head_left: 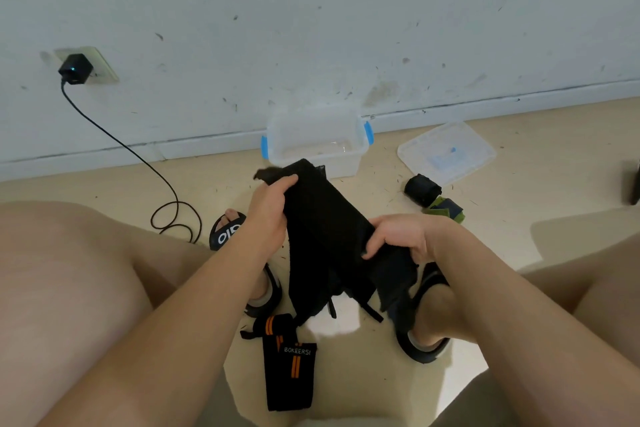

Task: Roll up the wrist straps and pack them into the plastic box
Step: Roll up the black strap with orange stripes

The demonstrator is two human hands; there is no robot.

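Nearest, short of the plastic box [313, 149], an orange-striped strap [290, 362] lies flat on the floor. Just before the box, the left hand [268, 215] grips the black strap's [329, 239] upper end and the right hand [403, 236] clasps its lower part. The box holds nothing visible; right of it sit a rolled black strap [422, 190] and the lid [446, 151].

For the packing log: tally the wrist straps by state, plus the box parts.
Black strap held in both hands: 1
Orange-striped strap flat on the floor: 1
Rolled black strap: 1
Green and blue strap: 1
Plastic box: 1
Box lid: 1
Total: 6
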